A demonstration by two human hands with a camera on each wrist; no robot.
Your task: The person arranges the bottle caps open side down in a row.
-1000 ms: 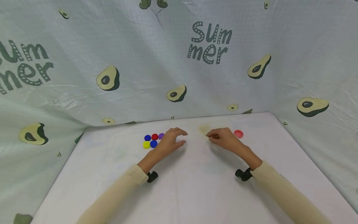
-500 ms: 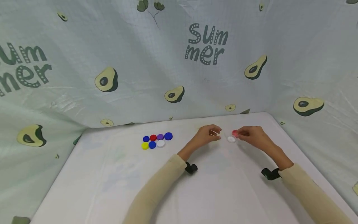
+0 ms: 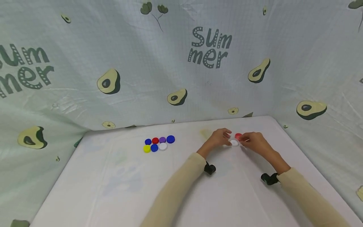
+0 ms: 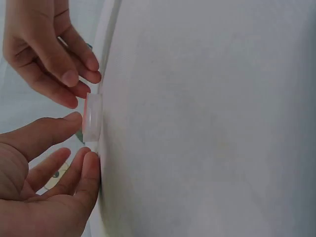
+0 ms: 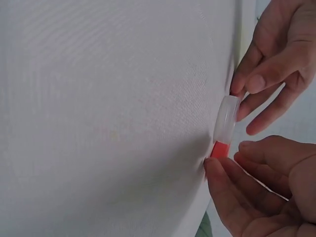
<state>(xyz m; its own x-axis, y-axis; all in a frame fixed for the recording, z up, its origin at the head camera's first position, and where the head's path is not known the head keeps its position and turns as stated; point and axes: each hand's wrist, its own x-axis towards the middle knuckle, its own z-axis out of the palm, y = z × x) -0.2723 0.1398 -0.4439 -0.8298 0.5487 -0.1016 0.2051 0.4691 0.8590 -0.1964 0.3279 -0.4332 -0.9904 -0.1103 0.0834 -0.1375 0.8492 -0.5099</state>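
Observation:
A white bottle cap [image 3: 233,142] lies flat on the table at the right, with a red bottle cap [image 3: 238,136] just behind it. My left hand [image 3: 218,137] is at the white cap's left side, its loosely bent fingers at the rim and the thumb apart in the right wrist view. My right hand [image 3: 254,142] is on the other side. In the right wrist view its fingertip touches the red cap [image 5: 220,149], while the thumb stays off it. The white cap [image 4: 93,118] hides most of the red one in the left wrist view.
Left of the hands lies a two-row group of caps: blue [image 3: 170,139], purple [image 3: 162,139], red [image 3: 155,140], yellow [image 3: 146,148] and white [image 3: 163,146] among them. A printed cloth [image 3: 141,94] hangs behind the white table [image 3: 158,189].
My left hand has moved right, from near the cap group to the white cap. My right hand went right to the red cap, then slightly back left. The white cap has come into view.

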